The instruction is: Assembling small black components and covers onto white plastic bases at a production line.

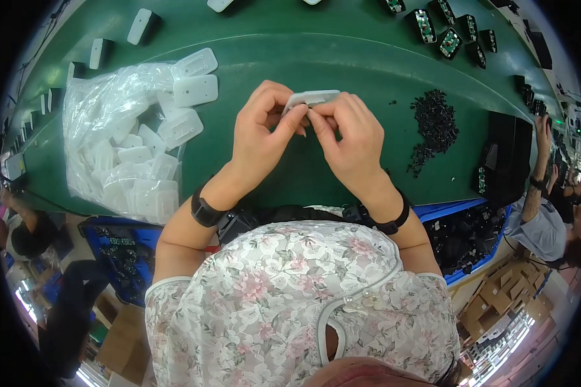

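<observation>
Above the middle of the green table, both hands meet at one white plastic cover (315, 97), tilted with its edge toward me. My left hand (269, 122) grips its left end between thumb and fingers. With fingers bent, my right hand (348, 129) holds the right end, its thumb and index fingertip pressed at the near side. A tiny dark bit shows between the fingertips; its kind is too small to make out. To the left, a clear plastic bag (84, 142) spills many similar white covers (195, 90). On the right lies a heap of small black parts (434, 122).
Black housings with green circuit boards (423, 26) stand at the far right. A black box (510, 155) sits at the right edge. Blue bins (461, 274) of dark parts flank me below the table. Another person's arm (540, 155) reaches in at the right.
</observation>
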`<move>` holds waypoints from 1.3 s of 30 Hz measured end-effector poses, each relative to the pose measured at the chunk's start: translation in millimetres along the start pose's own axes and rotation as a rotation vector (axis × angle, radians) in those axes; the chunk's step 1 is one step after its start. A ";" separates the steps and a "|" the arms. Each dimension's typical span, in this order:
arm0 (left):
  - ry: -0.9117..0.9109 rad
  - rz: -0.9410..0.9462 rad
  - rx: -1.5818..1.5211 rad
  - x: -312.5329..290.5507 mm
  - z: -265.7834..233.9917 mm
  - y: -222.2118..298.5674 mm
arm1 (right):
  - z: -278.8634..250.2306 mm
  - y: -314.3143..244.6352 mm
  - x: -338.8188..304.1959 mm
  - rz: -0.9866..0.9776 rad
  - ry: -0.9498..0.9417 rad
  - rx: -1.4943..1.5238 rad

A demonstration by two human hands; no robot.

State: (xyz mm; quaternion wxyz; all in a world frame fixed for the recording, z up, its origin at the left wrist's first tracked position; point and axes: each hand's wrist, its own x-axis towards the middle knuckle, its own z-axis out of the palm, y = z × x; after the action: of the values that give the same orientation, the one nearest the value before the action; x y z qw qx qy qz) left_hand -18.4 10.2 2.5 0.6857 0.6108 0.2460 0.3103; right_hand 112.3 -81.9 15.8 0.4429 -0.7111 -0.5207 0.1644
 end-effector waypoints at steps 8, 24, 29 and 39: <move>0.009 -0.179 -0.185 7.0 -9.1 1.2 | -7.0 4.7 8.5 0.051 0.069 0.115; -0.080 -0.115 -0.174 -10.1 -5.6 -4.5 | -22.4 -5.3 19.3 0.328 -0.338 0.368; -0.115 -0.094 -0.172 -7.3 -13.0 2.3 | -16.8 2.4 16.6 0.321 -0.276 0.386; -0.159 -0.053 -0.091 -4.6 -0.8 -9.1 | -13.6 32.2 -4.7 0.178 -0.111 0.430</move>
State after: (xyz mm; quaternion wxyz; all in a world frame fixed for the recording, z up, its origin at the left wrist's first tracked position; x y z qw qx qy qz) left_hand -21.0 6.9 -6.8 0.7380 0.5949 0.1926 0.2534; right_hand 139.0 -94.5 -3.5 0.5388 -0.6333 -0.4325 0.3487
